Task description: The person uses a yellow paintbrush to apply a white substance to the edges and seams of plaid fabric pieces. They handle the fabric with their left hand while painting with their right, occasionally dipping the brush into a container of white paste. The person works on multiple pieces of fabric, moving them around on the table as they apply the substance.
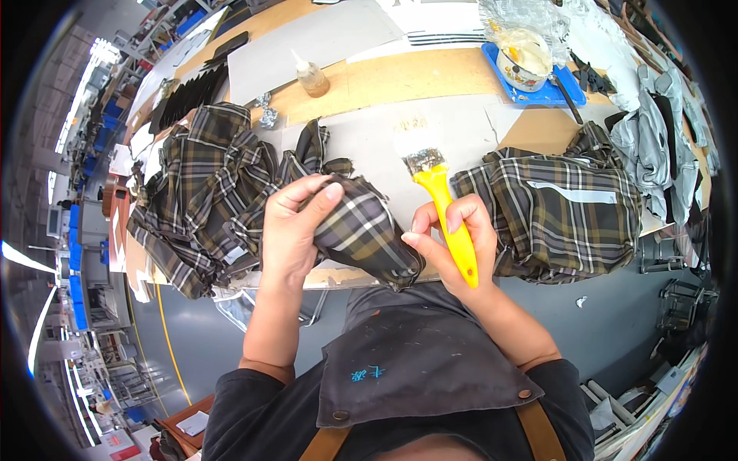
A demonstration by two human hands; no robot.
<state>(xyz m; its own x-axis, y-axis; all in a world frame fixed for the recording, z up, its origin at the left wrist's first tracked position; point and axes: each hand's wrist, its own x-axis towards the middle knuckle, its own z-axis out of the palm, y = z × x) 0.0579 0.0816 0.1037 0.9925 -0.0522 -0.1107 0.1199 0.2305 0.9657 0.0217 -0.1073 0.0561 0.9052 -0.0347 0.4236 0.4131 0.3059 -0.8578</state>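
My left hand (294,230) grips the upper left edge of a plaid fabric piece (363,227) in brown, black and white, with the thumb on top. The piece looks rounded and lies at the table's front edge. My right hand (470,234) holds a flat paintbrush (434,180) by its yellow handle, the bristles pointing away from me and crusted pale. The right fingertips are close to the right end of the plaid piece; whether they touch it I cannot tell. A heap of the same plaid fabric (204,180) lies left of my left hand.
Right of my hands sits a plaid bundle (580,223) with a pale strip. Farther back, a bowl of cream-coloured paste (524,65) stands on a blue tray (570,81), and a small squeeze bottle (312,78) stands on the table. Grey fabric (653,142) hangs at the right.
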